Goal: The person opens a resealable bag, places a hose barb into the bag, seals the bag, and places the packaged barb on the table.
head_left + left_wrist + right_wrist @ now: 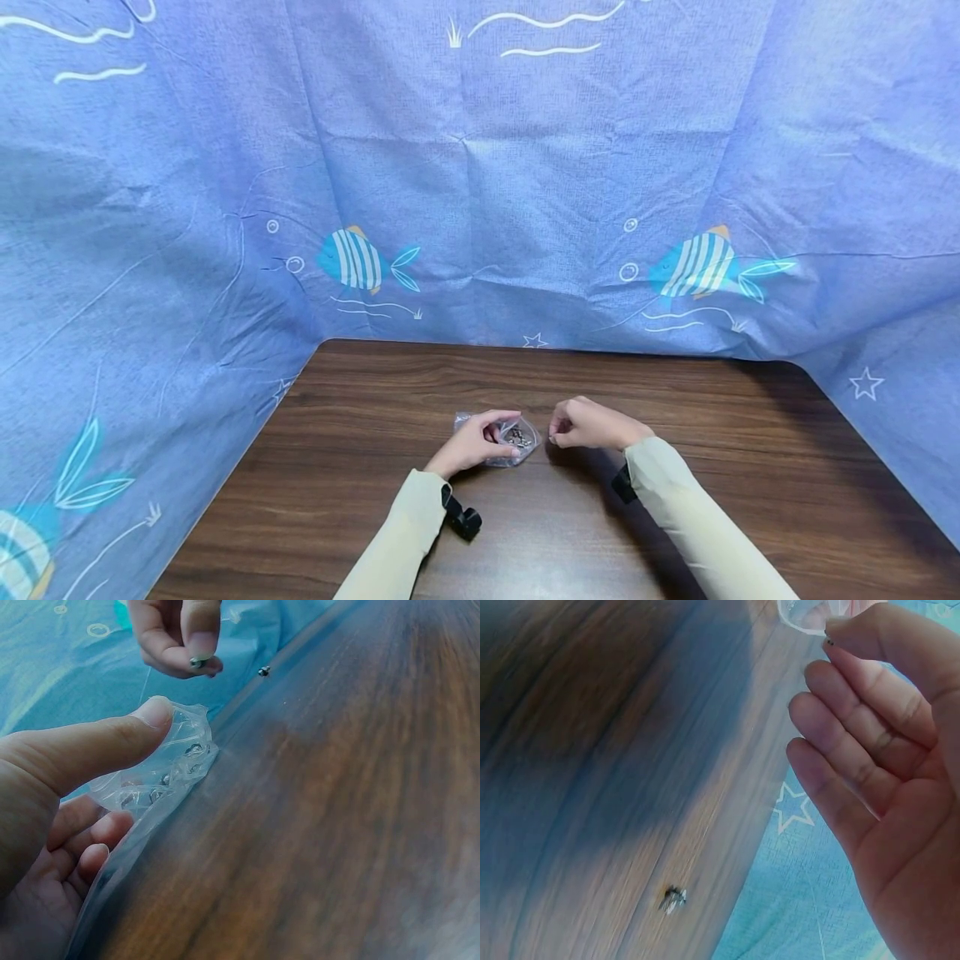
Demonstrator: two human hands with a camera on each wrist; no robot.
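Note:
My left hand (pixel 474 442) holds a clear plastic bag (pixel 531 434) with its mouth spread, the thumb along one edge. Several small shiny metal pieces, like little screws, lie inside the bag (pixel 196 766). To the right of the bag, my right hand (pixel 592 423) pinches one small metal piece (pixel 196 663) between thumb and forefinger. In the right wrist view its tip barely shows beyond the fingertips, near the bag's rim, and the other fingers are loosely bent. Another small metal piece (pixel 673 900) lies on the tabletop.
Both hands work over the middle of a dark wood-grain table (pixel 360 383). A blue fabric with printed fish (pixel 465 200) hangs behind the table and along its sides. A black strap device (pixel 463 521) sits on the left wrist.

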